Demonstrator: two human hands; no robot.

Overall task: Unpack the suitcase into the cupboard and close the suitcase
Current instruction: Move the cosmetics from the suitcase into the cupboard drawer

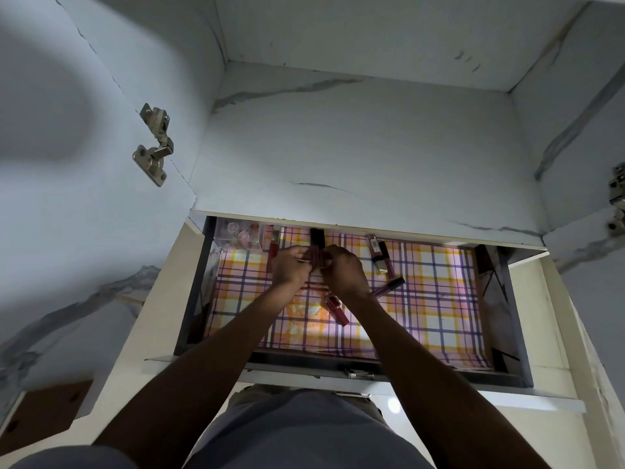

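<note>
We reach both arms down into the open drawer (504, 319) of the cupboard (355, 137). Our left hand (291, 265) and right hand (343, 270) meet near the drawer's twelve o'clock edge, fingers curled together around a few small dark-red cosmetic tubes (316, 258); how many tubes each hand holds we cannot tell, since the fingers cover most of them.

The drawer floor is lined with a plaid sheet (433, 299) in pink, yellow and purple. At eleven o'clock of the hands sits a clear box (238, 235) with small round jars in it, tucked into the drawer's far left corner. At two o'clock of the hands lie several lipstick tubes (380, 257) in a loose cluster, and a dark-capped liner tube (392, 286) lies at four o'clock, tilted. A red lip gloss (334, 304) lies at six o'clock, partly under our right wrist.

A metal hinge (154, 145) shows on the cupboard's left wall at ten o'clock. The suitcase is out of view.
</note>
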